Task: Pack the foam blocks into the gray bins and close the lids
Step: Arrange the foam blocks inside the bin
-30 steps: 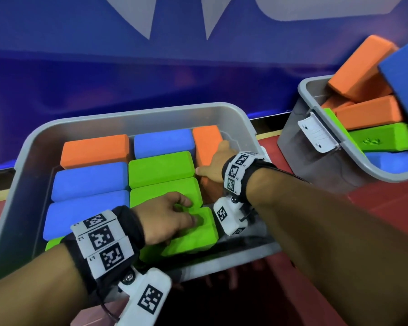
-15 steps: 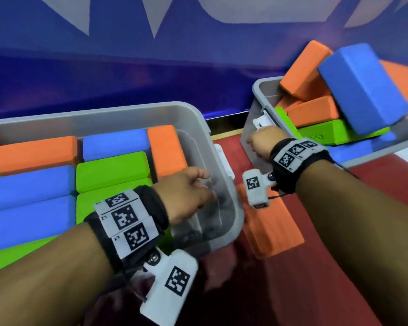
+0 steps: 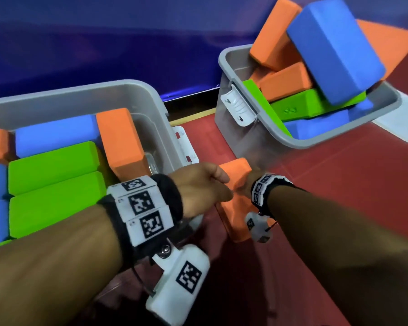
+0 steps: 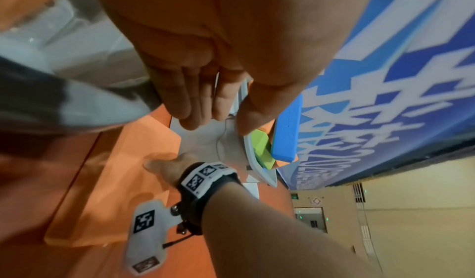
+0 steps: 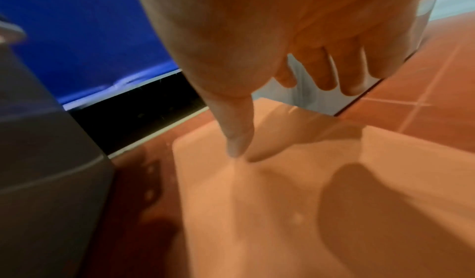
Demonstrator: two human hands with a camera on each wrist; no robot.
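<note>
One orange foam block (image 3: 236, 171) lies on the red floor between two lidless gray bins. My left hand (image 3: 205, 184) hovers at its left side with straight, relaxed fingers (image 4: 195, 103) and holds nothing. At the block's right edge is my right hand (image 3: 247, 182); its thumb (image 5: 239, 136) touches the block's top face (image 5: 257, 211), and its straight fingers reach past the far edge. The left bin (image 3: 92, 90) holds neat rows of orange, blue and green blocks. In the right bin (image 3: 316, 143) the blocks are piled loosely, and a blue block (image 3: 335, 50) sticks out on top.
White latches hang on the left bin's (image 3: 186, 147) and the right bin's (image 3: 239, 107) facing ends. A pale flat panel (image 3: 396, 123) lies on the floor behind the right bin. A blue banner wall (image 3: 104, 43) closes off the far side.
Both hands have come out of the left bin and moved right and down to the orange block on the floor. The view has swung right with them.
</note>
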